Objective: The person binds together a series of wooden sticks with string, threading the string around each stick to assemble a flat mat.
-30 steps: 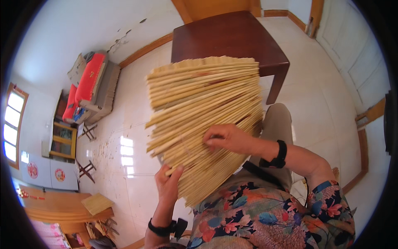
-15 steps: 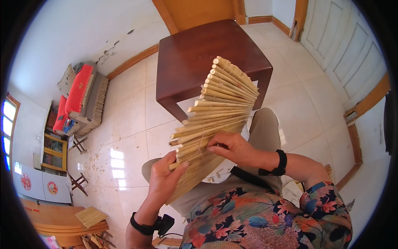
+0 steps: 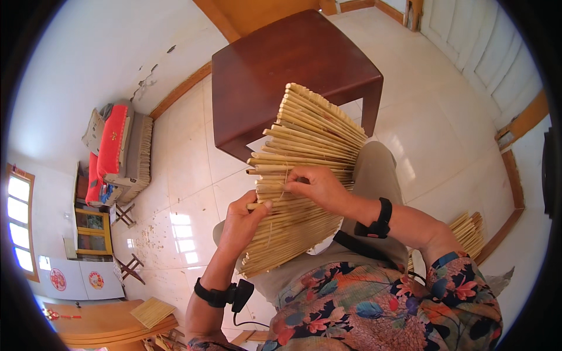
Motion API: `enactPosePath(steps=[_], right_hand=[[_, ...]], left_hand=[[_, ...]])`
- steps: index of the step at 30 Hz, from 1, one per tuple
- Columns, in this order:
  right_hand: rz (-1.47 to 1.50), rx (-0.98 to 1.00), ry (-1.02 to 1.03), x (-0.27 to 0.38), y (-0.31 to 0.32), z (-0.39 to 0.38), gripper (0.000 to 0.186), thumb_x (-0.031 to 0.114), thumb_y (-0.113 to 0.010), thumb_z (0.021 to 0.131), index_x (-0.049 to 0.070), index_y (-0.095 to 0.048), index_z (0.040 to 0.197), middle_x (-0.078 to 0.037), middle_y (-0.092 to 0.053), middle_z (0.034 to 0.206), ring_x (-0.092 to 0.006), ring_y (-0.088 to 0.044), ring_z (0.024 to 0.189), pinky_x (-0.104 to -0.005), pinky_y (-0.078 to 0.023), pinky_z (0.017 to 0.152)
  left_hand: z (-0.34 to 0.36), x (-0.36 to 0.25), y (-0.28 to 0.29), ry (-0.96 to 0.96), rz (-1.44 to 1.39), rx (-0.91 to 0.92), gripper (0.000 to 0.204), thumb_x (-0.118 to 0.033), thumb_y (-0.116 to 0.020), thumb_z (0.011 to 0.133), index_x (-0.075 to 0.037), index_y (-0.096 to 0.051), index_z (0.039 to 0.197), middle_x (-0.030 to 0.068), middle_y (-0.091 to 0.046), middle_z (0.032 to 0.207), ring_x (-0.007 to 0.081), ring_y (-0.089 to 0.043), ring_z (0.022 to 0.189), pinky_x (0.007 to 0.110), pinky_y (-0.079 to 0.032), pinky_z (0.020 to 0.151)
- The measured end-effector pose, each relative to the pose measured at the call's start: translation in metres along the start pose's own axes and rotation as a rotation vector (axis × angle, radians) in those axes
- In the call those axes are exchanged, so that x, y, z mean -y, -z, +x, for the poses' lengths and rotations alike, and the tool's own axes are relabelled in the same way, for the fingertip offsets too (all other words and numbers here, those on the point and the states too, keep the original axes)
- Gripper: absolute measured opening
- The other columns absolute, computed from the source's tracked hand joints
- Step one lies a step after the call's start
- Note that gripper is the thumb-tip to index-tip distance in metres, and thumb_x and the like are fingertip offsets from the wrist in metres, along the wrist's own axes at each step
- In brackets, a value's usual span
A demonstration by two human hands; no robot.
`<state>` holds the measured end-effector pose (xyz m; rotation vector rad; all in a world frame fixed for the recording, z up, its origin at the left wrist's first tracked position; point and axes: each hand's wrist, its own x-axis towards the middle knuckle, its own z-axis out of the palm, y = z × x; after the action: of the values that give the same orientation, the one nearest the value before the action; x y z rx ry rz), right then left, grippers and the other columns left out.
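Note:
A mat of pale yellow reed sticks [image 3: 304,151] lies fanned out over my lap, its sticks joined side by side and their cut ends uneven. My left hand [image 3: 241,222] grips its left edge, thumb on top beside one stick that juts out and fingers hidden beneath. Over the middle of the mat my right hand [image 3: 316,186] is closed in a pinch. From its fingertips runs a thin string [image 3: 285,176] across the sticks. Another stitch line crosses the lower part of the mat. Black straps circle both my wrists.
A dark red-brown table [image 3: 293,64] stands just ahead. More reed sticks [image 3: 468,234] lie on the floor at right. A small reed mat [image 3: 152,312] rests on a wooden table [image 3: 99,319] at lower left. A sofa [image 3: 120,146] stands at left, with scraps on the tiles.
My right hand has moved up and slightly left, and the string now shows at its fingertips. The mat is tilted flatter, showing more of its lower part. The whole view has shifted.

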<state>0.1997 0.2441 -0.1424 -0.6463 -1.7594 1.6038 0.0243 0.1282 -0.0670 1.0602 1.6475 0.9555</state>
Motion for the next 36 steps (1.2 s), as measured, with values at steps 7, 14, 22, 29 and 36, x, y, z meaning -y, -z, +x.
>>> enactPosePath(steps=[7, 14, 22, 29, 36], right_hand=[[-0.001, 0.008, 0.045, -0.006, 0.001, 0.015, 0.021, 0.021, -0.07, 0.089, 0.002, -0.064, 0.085, -0.009, -0.064, 0.073, -0.0168, -0.057, 0.065, -0.03, -0.048, 0.065], [-0.05, -0.01, 0.096, -0.011, 0.001, 0.021, 0.022, 0.022, -0.07, 0.089, 0.002, -0.062, 0.082, -0.012, -0.066, 0.076, -0.0262, -0.062, 0.066, -0.0339, -0.049, 0.064], [-0.107, -0.052, 0.063, -0.042, -0.004, 0.039, 0.021, 0.021, -0.072, 0.088, 0.002, -0.062, 0.083, -0.014, -0.066, 0.075, -0.0288, -0.063, 0.066, -0.0357, -0.05, 0.063], [-0.138, -0.069, -0.025, -0.068, -0.006, 0.046, 0.023, 0.022, -0.072, 0.088, 0.002, -0.063, 0.083, -0.014, -0.067, 0.075, -0.0301, -0.064, 0.067, -0.0366, -0.05, 0.064], [-0.161, -0.086, -0.04, -0.08, -0.006, 0.051, 0.021, 0.021, -0.071, 0.087, 0.002, -0.064, 0.084, -0.014, -0.067, 0.076, -0.0295, -0.065, 0.069, -0.0368, -0.051, 0.066]], left_hand=[[0.007, -0.006, 0.0, 0.071, 0.082, -0.033, 0.026, -0.013, -0.064, 0.095, 0.003, -0.065, 0.115, 0.0029, -0.069, 0.093, 0.0066, -0.057, 0.085, 0.025, -0.049, 0.078], [0.013, -0.003, -0.003, 0.047, 0.061, -0.049, 0.024, -0.012, -0.063, 0.095, 0.003, -0.065, 0.114, 0.0023, -0.069, 0.092, 0.0063, -0.056, 0.084, 0.025, -0.048, 0.078], [0.042, 0.015, 0.001, 0.132, 0.056, -0.061, 0.022, -0.013, -0.063, 0.093, 0.003, -0.067, 0.108, 0.0015, -0.067, 0.086, 0.0063, -0.055, 0.077, 0.024, -0.047, 0.071], [0.072, 0.041, 0.007, 0.219, 0.008, -0.007, 0.02, -0.01, -0.063, 0.092, 0.003, -0.067, 0.107, -0.0001, -0.065, 0.084, 0.0053, -0.052, 0.075, 0.024, -0.046, 0.068], [0.087, 0.048, 0.012, 0.246, -0.061, 0.066, 0.023, -0.009, -0.064, 0.093, 0.004, -0.066, 0.112, 0.003, -0.069, 0.091, 0.0069, -0.059, 0.08, 0.024, -0.05, 0.073]])
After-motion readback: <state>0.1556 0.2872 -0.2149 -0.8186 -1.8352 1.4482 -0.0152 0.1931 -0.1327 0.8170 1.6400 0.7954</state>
